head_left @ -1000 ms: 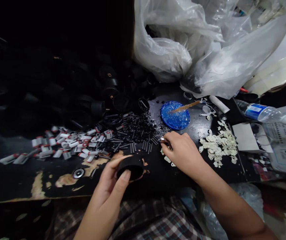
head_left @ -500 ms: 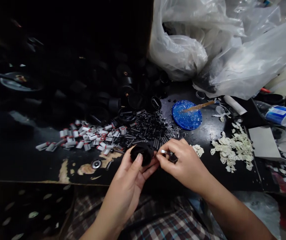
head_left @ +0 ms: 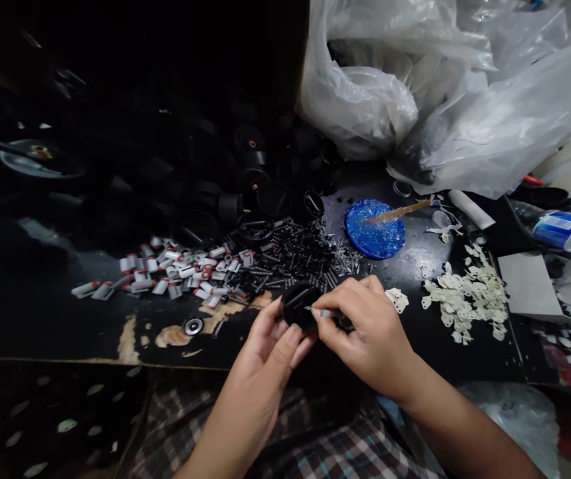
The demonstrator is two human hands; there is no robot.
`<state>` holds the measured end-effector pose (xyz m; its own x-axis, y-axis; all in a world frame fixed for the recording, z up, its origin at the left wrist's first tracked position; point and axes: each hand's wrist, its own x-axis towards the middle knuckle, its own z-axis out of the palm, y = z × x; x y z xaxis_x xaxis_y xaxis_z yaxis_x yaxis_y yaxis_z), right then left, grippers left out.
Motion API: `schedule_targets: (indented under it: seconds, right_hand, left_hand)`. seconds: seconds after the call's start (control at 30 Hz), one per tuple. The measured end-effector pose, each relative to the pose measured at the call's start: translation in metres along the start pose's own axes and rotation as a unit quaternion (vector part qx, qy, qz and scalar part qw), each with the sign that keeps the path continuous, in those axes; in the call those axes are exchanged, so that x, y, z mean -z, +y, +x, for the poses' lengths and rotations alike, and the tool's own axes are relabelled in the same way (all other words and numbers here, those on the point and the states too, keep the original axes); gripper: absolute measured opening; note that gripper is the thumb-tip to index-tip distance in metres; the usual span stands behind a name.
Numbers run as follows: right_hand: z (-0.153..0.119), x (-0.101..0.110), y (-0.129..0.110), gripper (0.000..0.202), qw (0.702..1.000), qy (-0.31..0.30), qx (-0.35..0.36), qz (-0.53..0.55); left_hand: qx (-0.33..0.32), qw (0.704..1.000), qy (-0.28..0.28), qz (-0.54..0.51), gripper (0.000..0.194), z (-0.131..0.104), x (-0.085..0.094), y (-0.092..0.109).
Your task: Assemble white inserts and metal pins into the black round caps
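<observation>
My left hand (head_left: pixel 273 349) is closed around a round black knob (head_left: pixel 299 306), with a raised bar across the face turned up toward me. Against the knob's right side, my right hand (head_left: pixel 363 322) pinches a small light-grey piece (head_left: pixel 326 313) between thumb and forefinger; its exact kind is hard to make out. Something dark sits under the curled fingers of that hand, mostly hidden. Just beyond the hands lies a heap of small black springs and pins (head_left: pixel 300 256). Grey sleeves with red ends (head_left: pixel 180 269) are piled to the left of it.
A blue lid of grease (head_left: pixel 375 229) holds a wooden stick (head_left: pixel 398 212). Thin cream plates (head_left: pixel 465 293) lie to the right, near a plastic bottle (head_left: pixel 565 229). Plastic bags (head_left: pixel 445 100) fill the back right. Black knobs crowd the dark back left. A metal-rimmed ring (head_left: pixel 193 326) lies near the front edge.
The knob in my left hand has moved slightly right and tilted, so its barred face now shows. My right hand has brought the small light-grey piece against it.
</observation>
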<state>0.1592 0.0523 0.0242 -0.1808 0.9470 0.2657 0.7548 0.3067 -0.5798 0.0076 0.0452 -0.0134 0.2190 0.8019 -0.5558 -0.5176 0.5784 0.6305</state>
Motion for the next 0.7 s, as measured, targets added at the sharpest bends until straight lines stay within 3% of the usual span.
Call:
schedule_targets:
  seconds: [0.33, 0.7]
  right_hand:
    - [-0.0003, -0.0010, -0.0020, 0.017, 0.994, -0.030, 0.049, -0.092]
    - [-0.0016, -0.0034, -0.0004, 0.015, 0.993, -0.018, 0.060, -0.101]
  left_hand:
    - [-0.013, 0.996, -0.065, 0.055, 0.028, 0.0047, 0.0060, -0.0023]
    - [-0.031, 0.993, -0.069, 0.094, 0.029, 0.0064, 0.0093, -0.0021]
